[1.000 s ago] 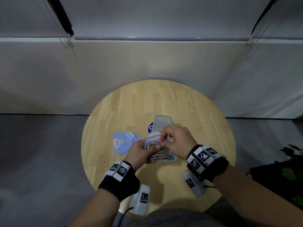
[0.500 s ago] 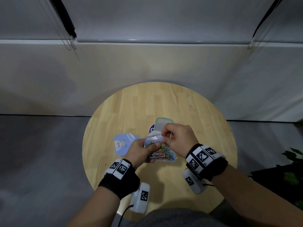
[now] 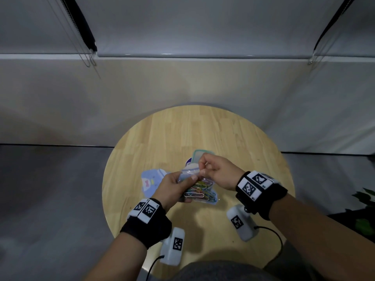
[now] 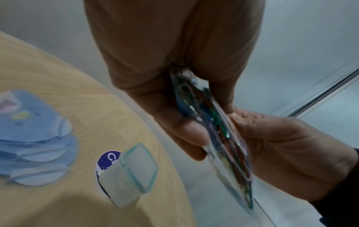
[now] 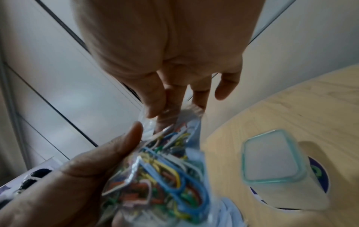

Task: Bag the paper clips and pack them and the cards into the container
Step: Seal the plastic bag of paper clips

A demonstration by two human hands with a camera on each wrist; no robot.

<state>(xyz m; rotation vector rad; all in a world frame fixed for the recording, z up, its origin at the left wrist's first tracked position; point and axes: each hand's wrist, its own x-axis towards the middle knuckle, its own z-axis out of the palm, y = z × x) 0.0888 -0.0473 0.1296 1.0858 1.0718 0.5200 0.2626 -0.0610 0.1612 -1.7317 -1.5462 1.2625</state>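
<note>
A clear zip bag [image 3: 199, 189] full of coloured paper clips [image 5: 165, 173] is held above the round wooden table [image 3: 203, 134]. My left hand [image 3: 176, 185] grips the bag's side, thumb on its upper part. My right hand [image 3: 215, 171] pinches the bag's top strip between thumb and forefinger. In the left wrist view the bag [image 4: 223, 138] hangs edge-on between both hands. A stack of pale blue cards [image 3: 151, 181] lies on the table left of my hands. The small clear container [image 3: 203, 158] with a teal rim stands just behind the bag, open [image 5: 272, 158].
A round blue-and-white sticker [image 4: 108, 159] lies under the container. A dark potted plant [image 3: 363, 209] sits at the right, off the table. The wall runs close behind the table's far edge.
Both hands have lifted the bag slightly and shifted it a little toward the container. The right hand's pinch has slid along the bag's top strip.
</note>
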